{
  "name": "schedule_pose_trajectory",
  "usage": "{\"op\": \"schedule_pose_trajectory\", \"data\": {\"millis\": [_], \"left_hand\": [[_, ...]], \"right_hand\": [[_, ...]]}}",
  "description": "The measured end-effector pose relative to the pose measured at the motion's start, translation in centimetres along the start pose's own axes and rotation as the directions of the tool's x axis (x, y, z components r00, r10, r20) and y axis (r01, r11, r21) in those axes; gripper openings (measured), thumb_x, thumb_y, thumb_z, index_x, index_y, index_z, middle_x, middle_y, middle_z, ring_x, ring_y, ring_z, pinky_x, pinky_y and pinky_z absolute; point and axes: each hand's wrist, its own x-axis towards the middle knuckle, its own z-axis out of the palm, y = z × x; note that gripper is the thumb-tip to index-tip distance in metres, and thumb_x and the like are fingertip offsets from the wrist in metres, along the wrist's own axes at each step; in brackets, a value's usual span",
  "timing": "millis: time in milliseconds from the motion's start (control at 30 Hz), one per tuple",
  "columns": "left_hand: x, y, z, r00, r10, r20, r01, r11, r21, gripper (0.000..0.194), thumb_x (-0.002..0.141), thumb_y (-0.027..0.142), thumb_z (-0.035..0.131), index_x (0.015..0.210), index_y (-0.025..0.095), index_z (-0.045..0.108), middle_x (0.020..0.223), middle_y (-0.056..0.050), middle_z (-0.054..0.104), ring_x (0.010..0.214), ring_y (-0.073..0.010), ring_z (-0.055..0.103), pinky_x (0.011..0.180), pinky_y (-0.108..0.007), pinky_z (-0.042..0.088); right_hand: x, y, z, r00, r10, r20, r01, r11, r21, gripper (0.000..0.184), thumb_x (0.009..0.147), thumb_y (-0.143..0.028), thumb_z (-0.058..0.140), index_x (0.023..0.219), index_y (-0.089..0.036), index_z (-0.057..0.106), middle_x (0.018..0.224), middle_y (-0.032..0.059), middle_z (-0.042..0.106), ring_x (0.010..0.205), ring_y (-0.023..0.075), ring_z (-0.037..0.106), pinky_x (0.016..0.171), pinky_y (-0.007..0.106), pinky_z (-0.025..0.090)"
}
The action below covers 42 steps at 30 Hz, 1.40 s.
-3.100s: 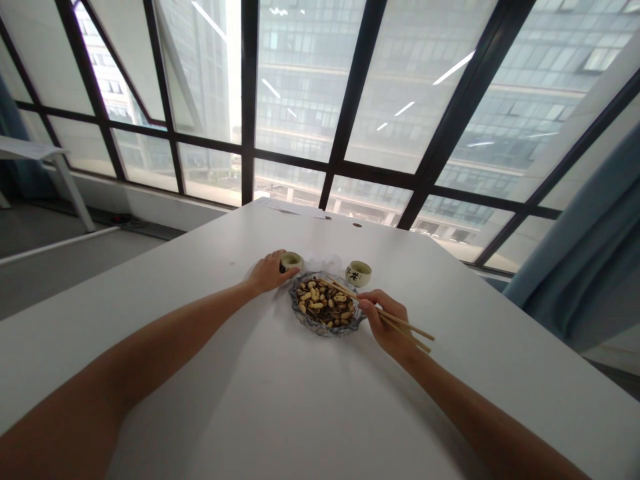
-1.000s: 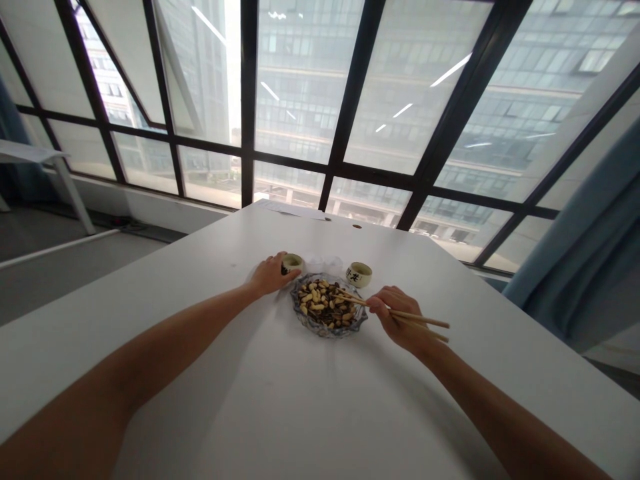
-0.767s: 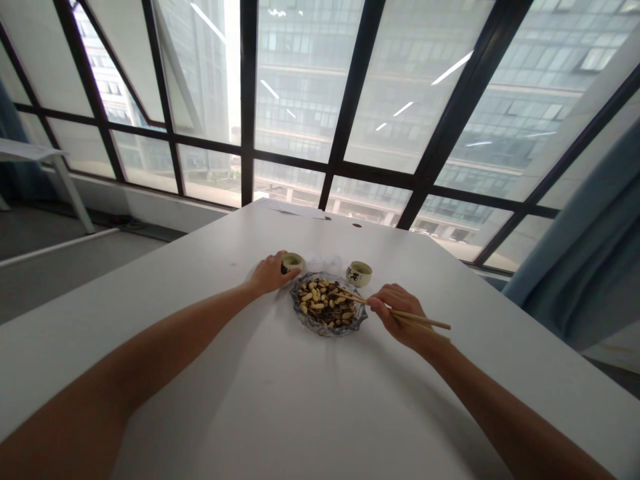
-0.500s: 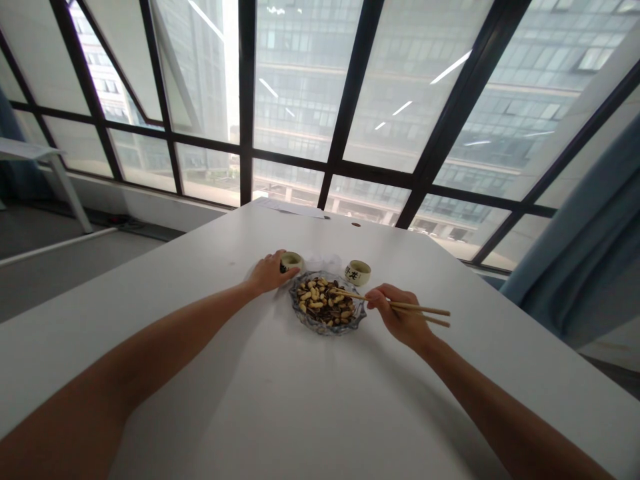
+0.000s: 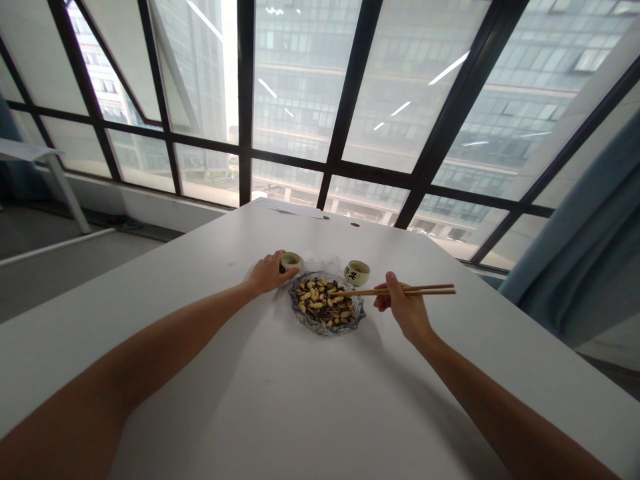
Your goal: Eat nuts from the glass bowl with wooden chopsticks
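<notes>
My left hand (image 5: pixel 267 272) is closed round the near-left side of a small pale green cup (image 5: pixel 291 262) with dark writing. In my right hand (image 5: pixel 404 307) is a pair of wooden chopsticks (image 5: pixel 434 290), held nearly level with the sticks close together. Their tips reach left over a scalloped clear glass bowl (image 5: pixel 306 325) and touch the heap of peanuts (image 5: pixel 316 293) and dark sunflower seeds (image 5: pixel 334 313) in it. Whether anything is pinched between the tips I cannot tell. A second matching cup (image 5: pixel 357 273) stands just behind the bowl on the right.
Crumpled clear plastic or tissue (image 5: pixel 321 261) lies between the cups. All this stands on a white table (image 5: pixel 280 407), with paper sheets (image 5: pixel 287 207) and a round brown spot (image 5: pixel 355 225) at its far end. Tall windows rise behind; a blue curtain (image 5: pixel 580 247) hangs at right.
My right hand has turned and shifted slightly right, thumb now raised. The chopsticks' rear ends have come up and closed together, and the sticks lie flatter. My left hand stays on the cup.
</notes>
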Motion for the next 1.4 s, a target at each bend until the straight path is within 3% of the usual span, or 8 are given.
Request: {"op": "schedule_pose_trajectory", "data": {"millis": [300,533,800,1400], "left_hand": [[0.0,0.0,0.0,1.0,0.009,-0.009,-0.009,1.0,-0.005,0.061,0.087,0.06,0.058,0.132,0.02,0.051,0.118,-0.014,0.068,0.109,-0.0312,0.065,0.093,-0.041,0.05],[0.0,0.0,0.1,1.0,0.011,-0.016,-0.011,1.0,-0.001,0.062,0.087,0.061,0.058,0.132,0.019,0.051,0.117,-0.014,0.068,0.109,-0.0316,0.065,0.093,-0.041,0.05],[0.0,0.0,0.0,1.0,0.016,-0.011,-0.016,1.0,-0.009,0.062,0.087,0.061,0.058,0.132,0.019,0.051,0.118,-0.013,0.068,0.11,-0.0317,0.065,0.093,-0.041,0.05],[0.1,-0.3,0.3,0.999,0.032,-0.025,-0.032,0.999,-0.032,0.064,0.087,0.06,0.058,0.134,0.017,0.05,0.119,-0.016,0.068,0.11,-0.0337,0.064,0.093,-0.043,0.049]], "right_hand": [[0.4,0.1,-0.2,0.999,0.032,0.004,-0.032,0.999,0.018,0.07,0.073,-0.083,0.059,0.063,-0.015,0.068,0.046,0.0088,0.064,0.039,0.0178,0.059,0.037,0.027,0.05],[0.0,0.4,0.5,0.99,0.121,0.076,-0.125,0.991,0.045,0.071,0.065,-0.085,0.064,0.066,-0.014,0.07,0.052,0.0084,0.067,0.041,0.0156,0.059,0.039,0.026,0.051],[-0.3,-0.1,0.5,0.998,0.024,0.054,-0.027,0.998,0.049,0.067,0.069,-0.082,0.065,0.067,-0.015,0.069,0.051,0.0063,0.065,0.044,0.0157,0.06,0.043,0.026,0.052],[-0.5,1.0,0.8,0.996,-0.048,0.069,0.049,0.999,-0.013,0.066,0.073,-0.082,0.06,0.072,-0.017,0.07,0.057,0.006,0.068,0.05,0.0179,0.064,0.049,0.028,0.055]]}}
